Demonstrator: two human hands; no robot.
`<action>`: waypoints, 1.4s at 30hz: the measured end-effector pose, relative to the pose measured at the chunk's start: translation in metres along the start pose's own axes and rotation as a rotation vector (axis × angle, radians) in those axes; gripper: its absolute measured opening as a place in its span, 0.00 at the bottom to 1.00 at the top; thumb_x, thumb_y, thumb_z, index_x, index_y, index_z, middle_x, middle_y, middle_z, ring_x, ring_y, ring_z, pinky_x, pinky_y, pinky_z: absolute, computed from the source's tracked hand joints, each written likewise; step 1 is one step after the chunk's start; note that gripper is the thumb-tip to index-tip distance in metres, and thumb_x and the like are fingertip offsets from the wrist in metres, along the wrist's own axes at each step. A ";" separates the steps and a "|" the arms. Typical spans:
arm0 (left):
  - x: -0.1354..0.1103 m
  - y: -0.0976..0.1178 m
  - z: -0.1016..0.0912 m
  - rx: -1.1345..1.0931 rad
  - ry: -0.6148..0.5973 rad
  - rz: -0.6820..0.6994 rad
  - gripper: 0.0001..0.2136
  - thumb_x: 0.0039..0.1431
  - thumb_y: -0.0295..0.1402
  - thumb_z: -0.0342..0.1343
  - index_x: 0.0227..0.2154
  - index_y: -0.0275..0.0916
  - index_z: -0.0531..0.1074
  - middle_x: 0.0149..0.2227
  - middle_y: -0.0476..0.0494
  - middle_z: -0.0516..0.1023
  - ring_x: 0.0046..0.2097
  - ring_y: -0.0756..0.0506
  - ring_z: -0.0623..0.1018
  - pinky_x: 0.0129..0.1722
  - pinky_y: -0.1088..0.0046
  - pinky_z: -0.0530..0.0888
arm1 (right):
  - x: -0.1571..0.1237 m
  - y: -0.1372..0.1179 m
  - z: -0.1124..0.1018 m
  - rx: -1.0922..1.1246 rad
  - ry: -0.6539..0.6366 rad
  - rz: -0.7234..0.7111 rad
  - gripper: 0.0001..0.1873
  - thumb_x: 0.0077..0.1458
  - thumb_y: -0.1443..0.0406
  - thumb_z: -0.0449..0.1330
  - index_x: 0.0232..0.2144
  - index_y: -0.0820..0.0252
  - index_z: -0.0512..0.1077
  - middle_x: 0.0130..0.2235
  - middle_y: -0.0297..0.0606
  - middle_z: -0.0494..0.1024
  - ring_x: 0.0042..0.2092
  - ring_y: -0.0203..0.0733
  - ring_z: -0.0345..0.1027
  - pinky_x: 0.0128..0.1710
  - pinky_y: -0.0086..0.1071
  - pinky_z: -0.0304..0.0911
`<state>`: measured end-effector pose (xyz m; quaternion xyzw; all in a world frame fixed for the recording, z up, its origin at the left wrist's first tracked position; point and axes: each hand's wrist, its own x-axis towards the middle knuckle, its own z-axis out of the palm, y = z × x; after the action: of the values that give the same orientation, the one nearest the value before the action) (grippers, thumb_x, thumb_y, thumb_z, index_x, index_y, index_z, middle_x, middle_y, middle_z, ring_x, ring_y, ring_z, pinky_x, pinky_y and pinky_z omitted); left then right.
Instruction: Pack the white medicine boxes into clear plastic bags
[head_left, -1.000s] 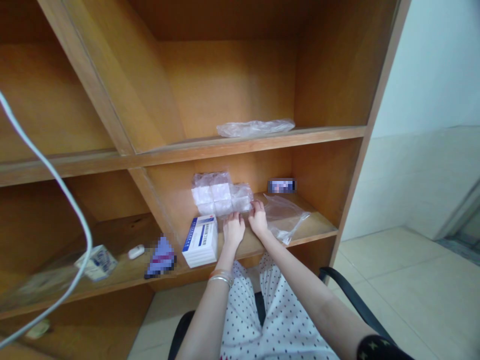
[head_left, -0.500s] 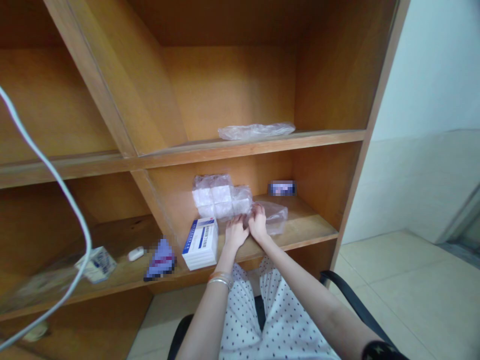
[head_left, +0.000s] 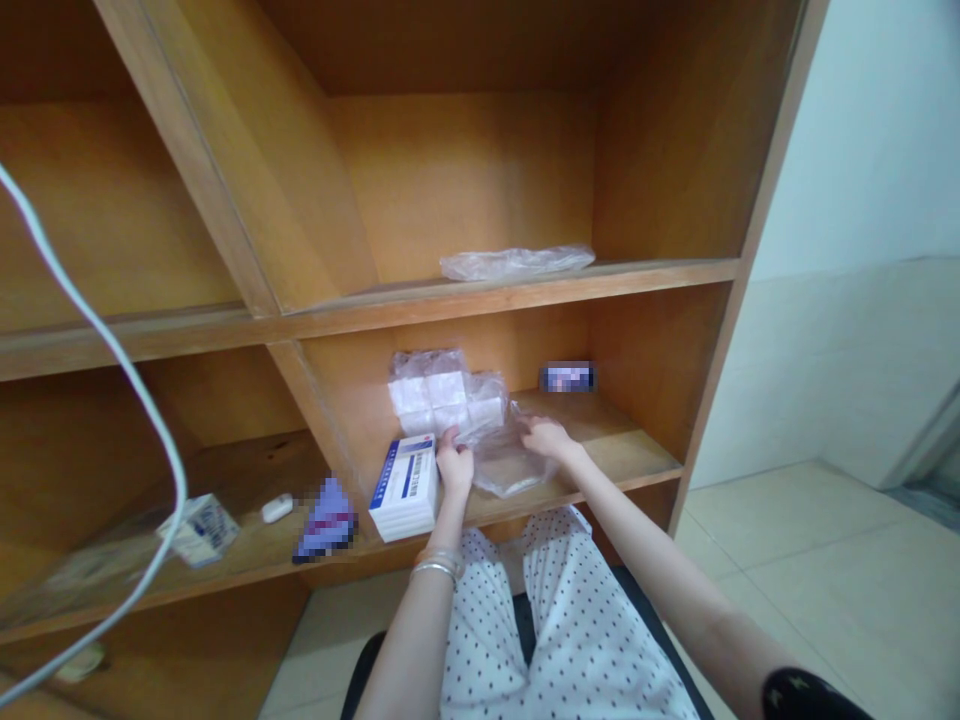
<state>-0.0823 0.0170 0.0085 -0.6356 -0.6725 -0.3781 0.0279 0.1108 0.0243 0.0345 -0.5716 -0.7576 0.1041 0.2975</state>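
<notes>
My left hand (head_left: 454, 468) is closed on the near left edge of a clear plastic bag (head_left: 510, 464) lying on the lower shelf (head_left: 615, 460). My right hand (head_left: 547, 437) pinches the same bag at its right side, so the film is stretched between the two hands. Just behind the hands stands a clear pack of white squares (head_left: 444, 402). A white box with a blue stripe (head_left: 406, 487) lies right beside my left hand.
Another clear bag (head_left: 516, 262) lies on the shelf above. A small blurred box (head_left: 567, 377) sits at the back right. In the left compartment lie a blurred purple item (head_left: 325, 519), a small white object (head_left: 276, 508) and a small carton (head_left: 201, 528). A white cable (head_left: 112, 360) hangs at the left.
The clear bag, earlier spread out to the right on the shelf, has been gathered toward me. My hands, first side by side, have moved apart with the bag held between them.
</notes>
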 end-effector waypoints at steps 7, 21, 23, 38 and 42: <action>-0.010 0.020 -0.001 0.146 -0.157 0.309 0.16 0.58 0.32 0.48 0.49 0.41 0.68 0.52 0.42 0.72 0.56 0.45 0.68 0.59 0.66 0.58 | -0.016 0.007 0.024 0.071 0.030 -0.055 0.14 0.53 0.66 0.54 0.40 0.54 0.76 0.43 0.37 0.78 0.45 0.42 0.70 0.47 0.32 0.61; -0.009 0.022 -0.003 0.110 -0.165 0.355 0.12 0.61 0.29 0.43 0.38 0.39 0.72 0.41 0.42 0.76 0.47 0.45 0.73 0.53 0.67 0.62 | -0.016 0.013 0.024 0.161 0.142 -0.093 0.19 0.49 0.65 0.58 0.46 0.54 0.73 0.48 0.37 0.75 0.51 0.44 0.65 0.51 0.35 0.59; -0.011 0.024 -0.004 0.051 -0.149 0.378 0.13 0.62 0.29 0.41 0.40 0.39 0.71 0.41 0.41 0.76 0.47 0.46 0.74 0.51 0.68 0.64 | -0.017 0.011 0.024 0.119 0.149 -0.170 0.26 0.46 0.66 0.60 0.51 0.53 0.70 0.54 0.38 0.70 0.55 0.46 0.60 0.56 0.38 0.54; 0.000 0.008 -0.003 -0.649 -0.091 -0.039 0.11 0.53 0.39 0.53 0.23 0.37 0.72 0.23 0.46 0.74 0.28 0.48 0.72 0.30 0.73 0.66 | -0.007 0.018 0.031 0.733 0.058 -0.088 0.08 0.48 0.63 0.55 0.24 0.61 0.71 0.28 0.36 0.75 0.33 0.40 0.68 0.36 0.32 0.61; 0.003 0.004 -0.003 -0.834 -0.147 -0.092 0.15 0.47 0.42 0.57 0.16 0.36 0.68 0.16 0.50 0.67 0.21 0.51 0.66 0.23 0.75 0.62 | -0.006 0.016 0.031 0.865 0.012 -0.058 0.08 0.47 0.62 0.57 0.25 0.62 0.71 0.27 0.33 0.74 0.30 0.37 0.66 0.33 0.29 0.60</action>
<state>-0.0808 0.0180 0.0139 -0.5870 -0.4900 -0.5723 -0.2963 0.1070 0.0295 -0.0009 -0.3734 -0.6583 0.4000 0.5170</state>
